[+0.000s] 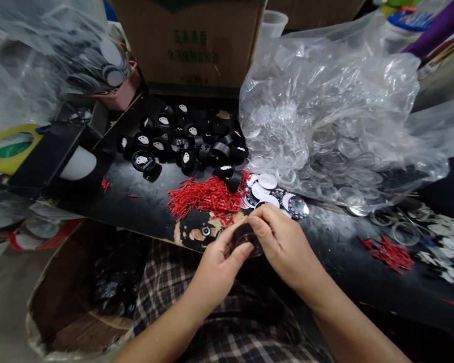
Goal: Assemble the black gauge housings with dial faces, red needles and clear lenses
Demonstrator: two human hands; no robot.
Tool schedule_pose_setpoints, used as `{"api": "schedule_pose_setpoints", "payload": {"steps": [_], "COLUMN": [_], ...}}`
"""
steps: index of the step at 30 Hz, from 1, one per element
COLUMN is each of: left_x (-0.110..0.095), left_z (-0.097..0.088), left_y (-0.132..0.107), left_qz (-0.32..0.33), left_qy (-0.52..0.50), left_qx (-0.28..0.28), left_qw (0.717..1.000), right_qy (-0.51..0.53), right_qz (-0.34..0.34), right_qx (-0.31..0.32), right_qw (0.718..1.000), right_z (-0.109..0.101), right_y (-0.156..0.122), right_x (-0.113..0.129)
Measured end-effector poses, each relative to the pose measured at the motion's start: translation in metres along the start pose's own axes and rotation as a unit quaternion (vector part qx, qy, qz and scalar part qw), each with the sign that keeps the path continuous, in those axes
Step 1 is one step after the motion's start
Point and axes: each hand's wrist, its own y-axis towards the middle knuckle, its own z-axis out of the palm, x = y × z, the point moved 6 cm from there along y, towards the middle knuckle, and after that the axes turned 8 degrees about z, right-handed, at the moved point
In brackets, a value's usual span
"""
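My left hand (221, 259) and my right hand (278, 239) both pinch a small round black part (245, 236) at the near edge of the black table (144, 201), fingers closed around it. Just beyond my hands lies a pile of thin red pins (206, 197). To the right of the pins sit several white and dark printed discs (274, 194). Farther back is a heap of black round housings (181, 138) with white marks on them.
A big clear plastic bag (333, 116) full of clear round lenses fills the right. A cardboard box (189, 45) stands at the back. A second small pile of red pins (391, 252) lies right. An open carton (83, 297) with black parts sits below left.
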Motion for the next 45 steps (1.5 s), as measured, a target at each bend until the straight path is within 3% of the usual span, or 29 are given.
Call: {"api": "schedule_pose_setpoints", "payload": {"steps": [5, 9, 11, 14, 16, 18, 20, 21, 23, 25, 29, 32, 33, 35, 38, 41, 45], "left_x": [-0.009, -0.013, -0.011, -0.009, -0.019, -0.042, -0.067, -0.08, -0.103, -0.128, -0.158, -0.16, -0.158, -0.149, -0.122, -0.081, -0.036], "left_z": [0.009, 0.0, -0.02, -0.082, -0.136, -0.174, -0.183, -0.18, -0.171, -0.168, -0.173, -0.172, -0.17, -0.161, -0.134, -0.097, -0.061], "left_y": [-0.004, -0.005, -0.015, -0.047, -0.074, -0.093, -0.089, -0.078, -0.04, 0.005, 0.076, 0.09, 0.086, 0.07, 0.04, 0.02, 0.001], "left_qz": [0.022, 0.019, -0.007, -0.044, -0.027, 0.025, 0.098, 0.134, 0.186, 0.198, 0.179, 0.19, 0.206, 0.247, 0.263, 0.17, 0.027], "left_qy": [0.061, 0.094, 0.109, 0.193, 0.298, 0.452, 0.552, 0.575, 0.578, 0.581, 0.572, 0.539, 0.512, 0.405, 0.215, 0.077, -0.041], "left_qx": [0.021, 0.007, 0.004, -0.051, -0.164, -0.265, -0.3, -0.299, -0.284, -0.289, -0.286, -0.298, -0.308, -0.318, -0.278, -0.211, -0.179], "left_qw": [0.998, 0.995, 0.994, 0.979, 0.94, 0.851, 0.772, 0.75, 0.743, 0.735, 0.747, 0.765, 0.775, 0.821, 0.898, 0.96, 0.983], "right_qy": [-0.066, -0.038, -0.005, 0.07, 0.091, 0.082, 0.075, 0.074, 0.069, 0.05, 0.012, 0.009, 0.004, -0.028, -0.119, -0.175, -0.098], "right_qz": [-0.04, -0.046, -0.042, -0.029, 0.0, 0.018, -0.008, -0.03, -0.066, -0.069, -0.035, -0.008, 0.01, 0.052, 0.079, 0.069, 0.097], "right_qx": [-0.067, -0.049, 0.013, 0.097, 0.094, 0.096, 0.129, 0.153, 0.188, 0.201, 0.189, 0.171, 0.151, 0.082, -0.006, -0.018, -0.054], "right_qw": [0.995, 0.997, 0.999, 0.992, 0.991, 0.992, 0.989, 0.985, 0.978, 0.976, 0.981, 0.985, 0.988, 0.995, 0.99, 0.982, 0.989], "right_z": [0.004, 0.015, 0.021, 0.025, 0.023, 0.027, 0.037, 0.042, 0.05, 0.051, 0.037, 0.023, 0.017, 0.001, -0.015, -0.014, -0.017], "right_y": [0.0, 0.001, 0.001, -0.002, -0.002, -0.001, -0.002, -0.003, -0.007, -0.011, -0.021, -0.024, -0.022, -0.016, -0.003, 0.01, 0.013], "right_x": [0.012, 0.013, 0.012, 0.006, -0.002, -0.006, 0.001, 0.008, 0.02, 0.025, 0.017, -0.001, -0.011, -0.031, -0.052, -0.057, -0.062]}}
